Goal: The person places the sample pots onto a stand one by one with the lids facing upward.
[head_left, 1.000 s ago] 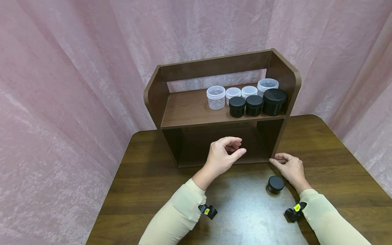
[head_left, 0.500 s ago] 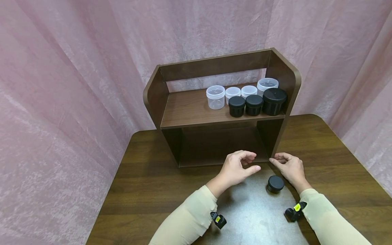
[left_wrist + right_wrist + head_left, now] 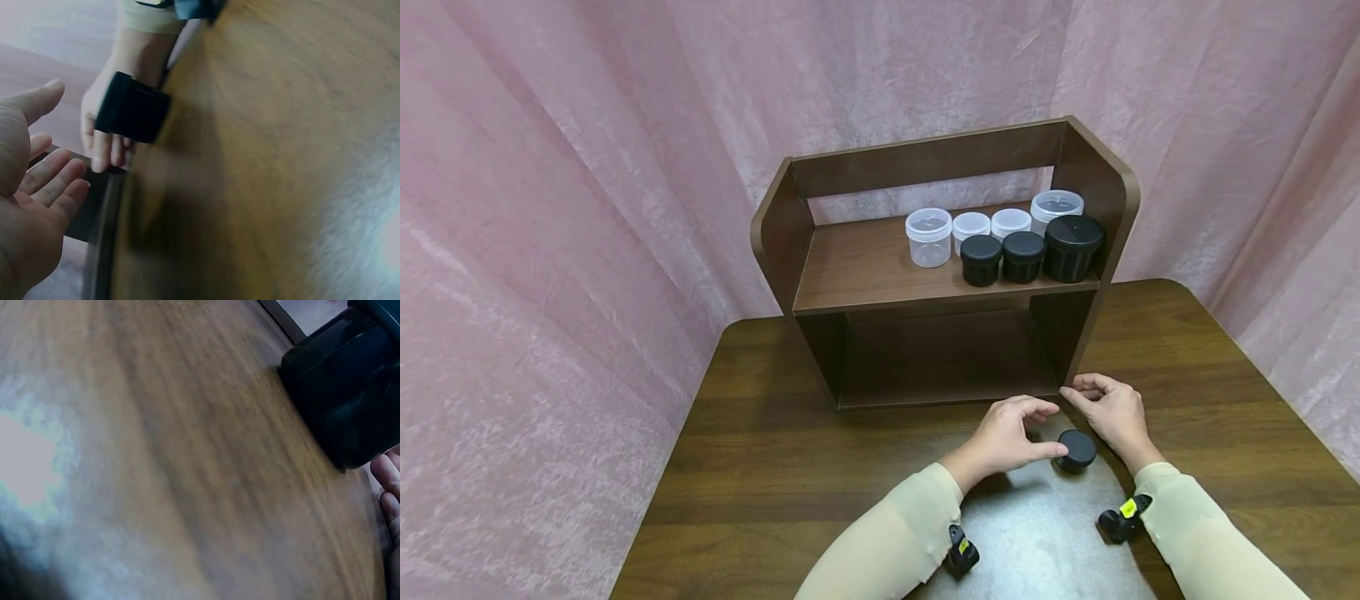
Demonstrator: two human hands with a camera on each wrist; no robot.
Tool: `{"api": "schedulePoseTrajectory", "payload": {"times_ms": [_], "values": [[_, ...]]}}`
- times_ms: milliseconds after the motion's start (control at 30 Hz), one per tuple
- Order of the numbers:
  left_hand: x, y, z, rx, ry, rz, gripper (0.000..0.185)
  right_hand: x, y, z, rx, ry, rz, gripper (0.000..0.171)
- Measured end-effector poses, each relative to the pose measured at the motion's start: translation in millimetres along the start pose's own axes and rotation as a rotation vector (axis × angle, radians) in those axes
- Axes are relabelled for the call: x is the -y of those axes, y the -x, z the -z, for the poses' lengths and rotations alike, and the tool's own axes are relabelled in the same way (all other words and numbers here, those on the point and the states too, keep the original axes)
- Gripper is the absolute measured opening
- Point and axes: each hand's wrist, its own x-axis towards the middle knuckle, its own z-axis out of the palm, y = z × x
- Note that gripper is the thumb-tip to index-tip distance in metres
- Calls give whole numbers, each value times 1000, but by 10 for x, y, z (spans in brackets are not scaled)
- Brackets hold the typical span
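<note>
I see the small black jar (image 3: 1076, 451) standing upright on the tabletop (image 3: 760, 467), toward the near edge and just in front of the right foot of the wooden shelf unit (image 3: 940, 275). My left hand (image 3: 1011, 433) is beside the jar on its left; the thumb tip seems to touch the jar's side, and the fingers (image 3: 1037, 408) are loosely curved above it and grasp nothing. In the left wrist view this hand (image 3: 31, 212) shows a released palm. My right hand (image 3: 1112, 412) rests on the tabletop just right of the jar, with relaxed fingertips at the lower corner of the shelf unit, holding nothing. On the upper shelf, at its right end, stand four clear jars (image 3: 928, 237) and three black jars (image 3: 1022, 257).
</note>
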Motion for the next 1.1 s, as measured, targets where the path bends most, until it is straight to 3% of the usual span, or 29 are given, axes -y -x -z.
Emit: {"api": "schedulePoseTrajectory", "payload": {"times_ms": [267,667,1100], "values": [[59,-9,-175,47,-21,51,61,2,-6,-2,-3,-2,2,26],[74,-1,-350,44,-45,29,60,-23,-4,-11,-11,0,1,26],[65,-2,-434,12,-93,51,54,-1,-2,-2,-5,-4,-4,27]]}}
